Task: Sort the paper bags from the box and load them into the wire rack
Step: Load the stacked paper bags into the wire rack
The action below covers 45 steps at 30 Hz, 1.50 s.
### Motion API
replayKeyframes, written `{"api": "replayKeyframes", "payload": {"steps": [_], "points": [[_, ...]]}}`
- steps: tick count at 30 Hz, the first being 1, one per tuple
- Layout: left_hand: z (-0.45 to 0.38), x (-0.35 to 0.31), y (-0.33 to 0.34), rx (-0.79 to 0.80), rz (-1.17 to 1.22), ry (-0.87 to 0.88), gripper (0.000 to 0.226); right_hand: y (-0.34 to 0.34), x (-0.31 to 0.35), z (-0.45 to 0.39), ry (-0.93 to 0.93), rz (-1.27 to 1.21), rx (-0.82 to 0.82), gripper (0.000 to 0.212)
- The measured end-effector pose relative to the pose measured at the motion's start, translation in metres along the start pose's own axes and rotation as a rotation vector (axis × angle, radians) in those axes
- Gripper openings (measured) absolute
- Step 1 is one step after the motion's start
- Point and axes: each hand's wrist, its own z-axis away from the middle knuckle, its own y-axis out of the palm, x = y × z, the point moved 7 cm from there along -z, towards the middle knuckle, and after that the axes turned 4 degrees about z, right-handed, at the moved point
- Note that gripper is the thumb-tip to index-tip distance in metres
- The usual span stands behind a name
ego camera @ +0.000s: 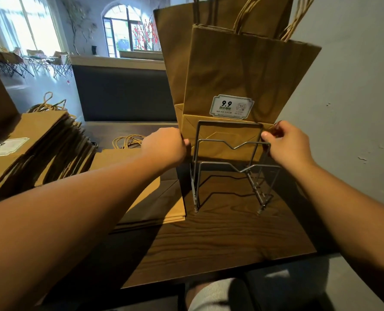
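Your left hand (166, 144) and right hand (286, 142) each pinch a bottom corner of the labelled bag (249, 75), which stands upright in the rearmost slot of the wire rack (231, 167). Let go unevenly and the tall bag may tip sideways off the rack onto the table (209, 232).

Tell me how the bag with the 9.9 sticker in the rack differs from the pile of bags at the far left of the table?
The stickered bag stands upright in the back of the wire rack; the left pile lies flat on the table. The stickered bag is held at its lower edges by the left hand and right hand; nobody touches the pile. Its handles point up; the pile's point away across the table. Both are brown paper with twisted handles.
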Motion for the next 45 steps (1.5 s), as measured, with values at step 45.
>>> {"api": "replayKeyframes", "payload": {"steps": [45], "points": [[0.006,0.016,-0.024,-0.309,0.498,0.172,0.018,-0.005,-0.022,-0.022,0.179,-0.426,-0.083,0.025]]}}
